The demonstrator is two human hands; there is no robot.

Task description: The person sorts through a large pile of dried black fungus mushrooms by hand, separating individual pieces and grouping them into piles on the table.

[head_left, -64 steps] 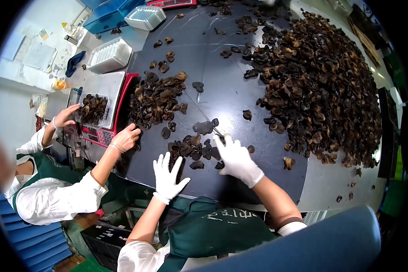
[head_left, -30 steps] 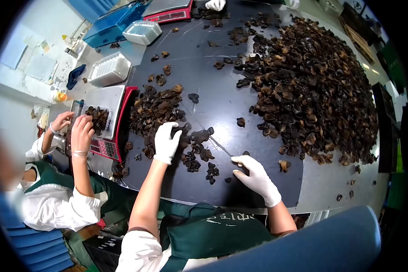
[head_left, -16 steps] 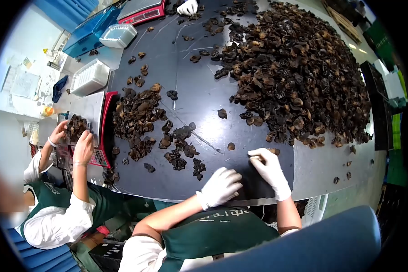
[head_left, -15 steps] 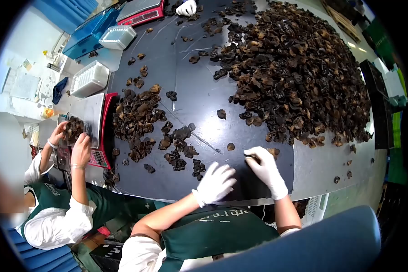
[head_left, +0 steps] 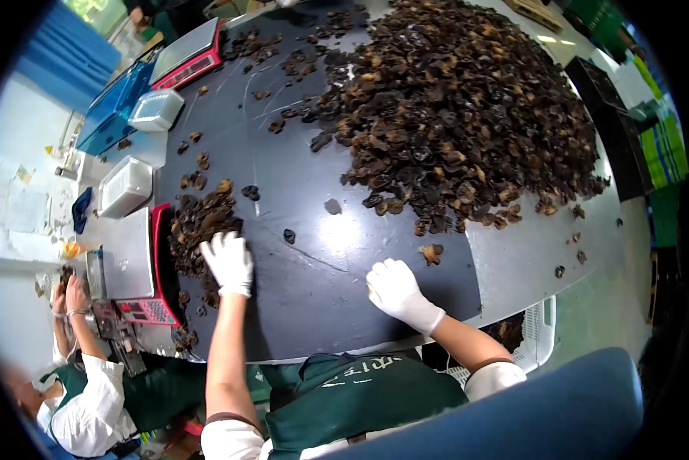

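My left hand (head_left: 229, 264), in a white glove, lies with spread fingers against the right side of a small heap of dark wood ear mushrooms (head_left: 195, 230). My right hand (head_left: 402, 294), also gloved, rests over the dark tabletop (head_left: 306, 307) with its fingers curled in; whatever they hold is hidden. Beyond that hand, to the right, lies a single brownish mushroom (head_left: 431, 254). A small black mushroom (head_left: 289, 236) sits between my hands, farther back. The large mushroom pile (head_left: 467, 115) covers the back right of the table.
A red scale with a metal plate (head_left: 128, 257) stands left of the small heap, another scale (head_left: 183, 57) farther back. Plastic trays (head_left: 126, 188) stand along the left. A co-worker's hands (head_left: 75, 295) hold something dark. A white basket (head_left: 542, 337) sits below the table edge.
My left hand has moved left and forward onto the small heap, and the loose mushrooms there are now gathered. My right hand has shifted left. The co-worker's hands have left the scale.
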